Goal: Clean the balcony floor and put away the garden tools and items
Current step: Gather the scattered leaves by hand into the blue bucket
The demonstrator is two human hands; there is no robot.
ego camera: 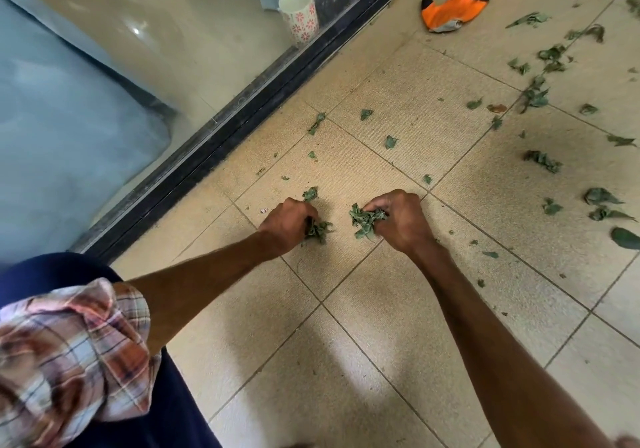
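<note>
Two hands work low at the centre of the frame, close together but apart. The left hand (pixel 289 220) has its fingers curled tight round one clump of green leaves (pixel 317 230), pressed against the tiled floor (pixel 381 326). The right hand (pixel 398 219) is bunched the same way round a second clump (pixel 365 220), which spills out toward the left hand. Loose leaf scraps (pixel 542 160) lie scattered on the tiles above and to the right of the hands. There are well over twenty of them, too many and too small for an exact count, and they are thickest toward the right edge. One orange glove (pixel 452 7) with black fingertips lies flat on the floor at the upper right, well apart from the hands. One white cup (pixel 299 14) with a red flower pattern stands upright at the upper middle, behind glass, on the far side of the dark door track (pixel 242 125) that runs diagonally across the frame. One rolled plaid sleeve (pixel 69 354) fills the lower left corner.
</note>
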